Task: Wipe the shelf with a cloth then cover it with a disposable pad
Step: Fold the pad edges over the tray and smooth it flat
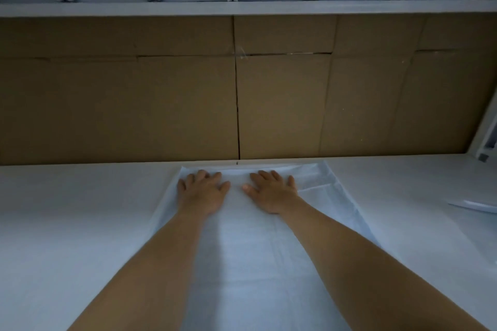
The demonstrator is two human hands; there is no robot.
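While our arms reach deep into the white shelf (80,196), our left hand (201,191) presses flat, fingers spread and straight, on the pale blue disposable pad (250,250) at frame centre. Beside it, our right hand (271,191) lies flat the same way, grasping nothing. Brown cardboard panels (282,102) back the shelf; a white folded sheet (476,205) sits at far right.

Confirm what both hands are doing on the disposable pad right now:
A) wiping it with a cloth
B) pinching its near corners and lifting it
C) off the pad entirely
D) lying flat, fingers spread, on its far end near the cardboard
D: the left hand and right hand lie flat, fingers spread, on the disposable pad by the cardboard backing.
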